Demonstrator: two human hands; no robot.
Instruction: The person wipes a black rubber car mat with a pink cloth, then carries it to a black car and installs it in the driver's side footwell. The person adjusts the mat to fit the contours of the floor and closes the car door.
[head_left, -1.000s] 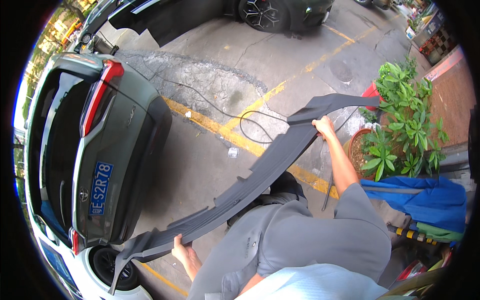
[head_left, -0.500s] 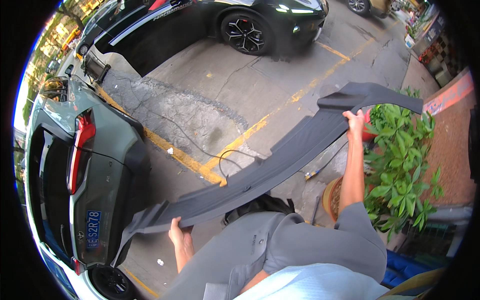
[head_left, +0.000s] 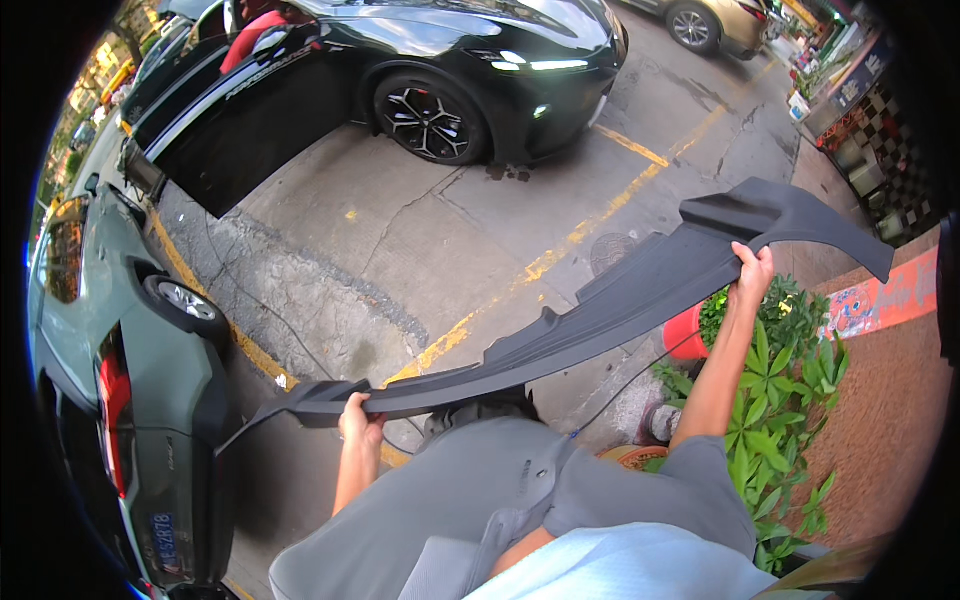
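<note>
A long, curved dark grey plastic trim panel stretches across in front of me, with flared ends. My left hand is closed on its lower edge near the left end, the thumb on top. Close to the wide right end, my right hand grips the same panel by its near edge. The panel hangs in the air at a slant, its right end farther from me. Most of the fingers of both hands are hidden beneath it.
On the left stands a grey-green car. A black car with an open door is ahead, a person in red beside it. Leafy plants and a red pot are at right. A cable crosses the ground.
My view has shifted, so the cars sit lower and farther left. The panel's right end has moved up and to the right in view. Both hands keep their hold.
</note>
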